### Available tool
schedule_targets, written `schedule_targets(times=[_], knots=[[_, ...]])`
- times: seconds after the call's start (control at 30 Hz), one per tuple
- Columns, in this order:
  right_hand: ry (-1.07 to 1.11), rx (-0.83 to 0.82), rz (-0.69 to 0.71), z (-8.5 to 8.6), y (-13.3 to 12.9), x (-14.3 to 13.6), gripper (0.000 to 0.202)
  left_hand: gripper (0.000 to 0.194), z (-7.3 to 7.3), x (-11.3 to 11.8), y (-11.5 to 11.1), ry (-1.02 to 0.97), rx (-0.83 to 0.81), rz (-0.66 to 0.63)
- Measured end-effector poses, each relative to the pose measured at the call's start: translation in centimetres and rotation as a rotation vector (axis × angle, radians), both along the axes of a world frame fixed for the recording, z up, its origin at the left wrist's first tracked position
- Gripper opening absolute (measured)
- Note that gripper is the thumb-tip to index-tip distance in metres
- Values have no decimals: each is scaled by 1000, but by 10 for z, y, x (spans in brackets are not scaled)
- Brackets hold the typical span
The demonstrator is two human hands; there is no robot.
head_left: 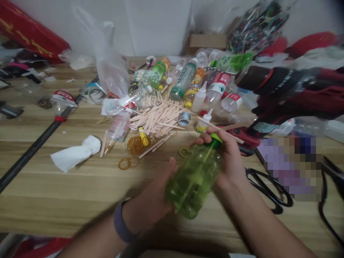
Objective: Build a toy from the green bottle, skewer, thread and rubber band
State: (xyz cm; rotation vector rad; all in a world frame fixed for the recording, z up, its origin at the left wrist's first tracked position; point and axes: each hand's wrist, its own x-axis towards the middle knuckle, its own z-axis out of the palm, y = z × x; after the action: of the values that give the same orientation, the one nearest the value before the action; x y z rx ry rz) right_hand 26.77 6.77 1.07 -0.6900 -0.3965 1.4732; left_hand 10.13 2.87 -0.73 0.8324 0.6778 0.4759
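Observation:
A translucent green plastic bottle (pixel 195 177) is tilted over the front of the table, its green cap (pixel 216 139) pointing up and away. My right hand (pixel 228 157) is closed around its upper part, near the cap. At the bottle's lower left side is my left hand (pixel 158 190), thumb stretched out and palm towards the bottle; its other fingers are hidden behind it. A pale line shows along the inside of the bottle, too blurred to name. One long thin wooden stick (pixel 217 127) crosses by the right fingers; whether they touch it I cannot tell.
Wooden craft sticks (pixel 161 116) lie heaped mid-table, with rubber bands (pixel 135 145) nearer. Several plastic bottles (pixel 184 80) lie behind. A red and black power drill (pixel 290 93) stands at right, near black-handled scissors (pixel 268 190). At left are a crumpled tissue (pixel 76 154) and a dark rod (pixel 29 156).

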Motion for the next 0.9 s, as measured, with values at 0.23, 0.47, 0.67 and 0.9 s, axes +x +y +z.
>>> schedule_targets(times=[0.23, 0.47, 0.67, 0.9], knots=[[-57, 48, -84, 3, 6, 12, 20, 52, -2, -25, -40, 114, -142, 219], [-93, 53, -69, 5, 0, -2, 25, 51, 4, -18, -52, 236, 3, 253], [-108, 77, 87, -7, -16, -4, 60, 33, -1, -16, -55, 290, 65, 415], [-155, 73, 262, -14, -34, -8, 60, 38, -2, -14, -62, 285, -56, 496]])
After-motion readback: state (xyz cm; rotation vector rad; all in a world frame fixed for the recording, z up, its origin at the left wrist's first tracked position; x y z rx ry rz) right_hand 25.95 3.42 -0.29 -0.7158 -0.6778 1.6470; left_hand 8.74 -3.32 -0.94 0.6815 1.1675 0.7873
